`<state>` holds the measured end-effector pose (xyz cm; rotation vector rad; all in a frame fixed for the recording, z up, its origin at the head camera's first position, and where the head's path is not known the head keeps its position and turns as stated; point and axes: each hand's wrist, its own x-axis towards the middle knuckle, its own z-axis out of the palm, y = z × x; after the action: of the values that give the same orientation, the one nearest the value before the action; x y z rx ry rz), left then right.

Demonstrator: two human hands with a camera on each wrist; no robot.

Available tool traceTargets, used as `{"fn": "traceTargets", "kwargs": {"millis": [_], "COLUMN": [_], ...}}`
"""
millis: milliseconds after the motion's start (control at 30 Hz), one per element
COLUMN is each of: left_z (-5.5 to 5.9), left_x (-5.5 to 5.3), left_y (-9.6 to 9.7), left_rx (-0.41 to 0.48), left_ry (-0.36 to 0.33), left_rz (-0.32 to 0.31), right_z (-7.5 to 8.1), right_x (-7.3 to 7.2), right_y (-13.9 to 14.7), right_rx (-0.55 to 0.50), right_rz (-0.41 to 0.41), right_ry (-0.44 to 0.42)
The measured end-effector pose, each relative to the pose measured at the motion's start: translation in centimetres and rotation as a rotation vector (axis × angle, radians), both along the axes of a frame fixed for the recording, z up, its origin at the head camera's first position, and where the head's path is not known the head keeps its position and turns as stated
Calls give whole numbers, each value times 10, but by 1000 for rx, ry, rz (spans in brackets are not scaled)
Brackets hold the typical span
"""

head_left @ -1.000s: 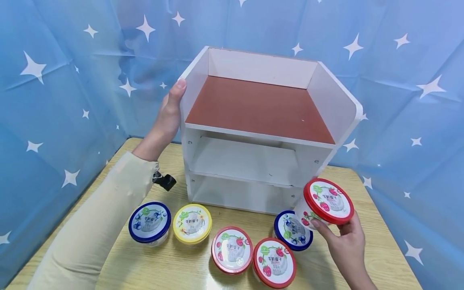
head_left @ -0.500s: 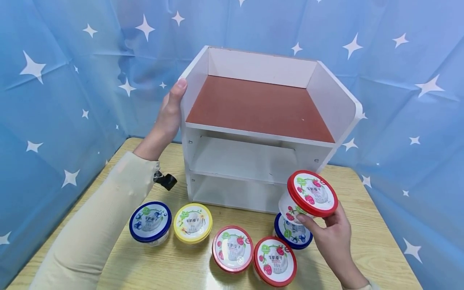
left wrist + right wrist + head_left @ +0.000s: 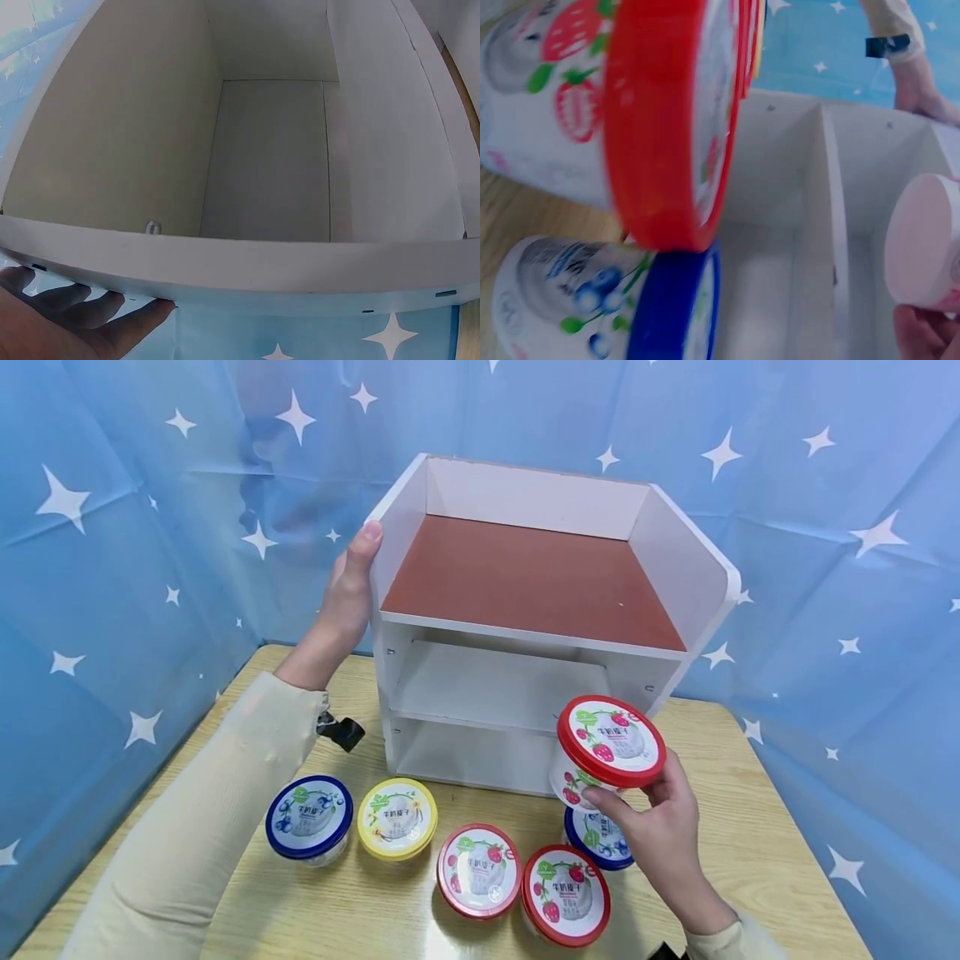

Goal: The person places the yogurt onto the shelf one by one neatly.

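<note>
My right hand (image 3: 662,831) holds a red-lidded strawberry tub (image 3: 611,739) by its side, thumb in front, tilted in front of the shelf's right part. In the right wrist view, the held tub (image 3: 924,244) shows its pale base, with the fingertips (image 3: 922,330) under its side. My left hand (image 3: 348,597) rests against the left side of the white shelf unit (image 3: 457,631), its thumb at the front edge. The left wrist view shows the fingers (image 3: 142,322) stretched along the panel's outer face. Behind my right hand, a blue-lidded blueberry tub (image 3: 596,839) is partly hidden.
On the wooden table (image 3: 765,852), a blue-lidded tub (image 3: 309,818), a yellow-lidded tub (image 3: 397,820) and two red-lidded tubs (image 3: 478,870) stand before the unit. The unit has a brown top (image 3: 532,581) and two compartments below. A blue starry curtain (image 3: 150,568) surrounds the table.
My right hand has moved left and slightly up with the red-lidded tub, from beside the unit's right edge to in front of its openings. My left hand stays on the unit's side.
</note>
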<state>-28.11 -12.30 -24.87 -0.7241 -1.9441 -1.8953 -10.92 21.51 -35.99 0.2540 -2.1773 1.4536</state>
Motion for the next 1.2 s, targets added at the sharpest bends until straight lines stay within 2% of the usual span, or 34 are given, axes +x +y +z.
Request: {"fn": "traceTargets", "kwargs": {"millis": [200,567,767,1200], "left_z": [-1,-1,-1,0], "left_x": [0,0,0,1], "left_y": [-1,-2,-2,0], "left_rx": [-7,-24,-26,-23], "left_ry": [-5,6,-14,2], "left_rz": [-1,8,14,7], "right_z": [10,29,38,53], "right_x": [-5,-8,-9,-14], "right_y": [-12,-28,-35,-49], "right_rx": [9,77,66,35], "right_rz": [46,61,94,185], "right_ry": [-5,-68,-86,-107]}}
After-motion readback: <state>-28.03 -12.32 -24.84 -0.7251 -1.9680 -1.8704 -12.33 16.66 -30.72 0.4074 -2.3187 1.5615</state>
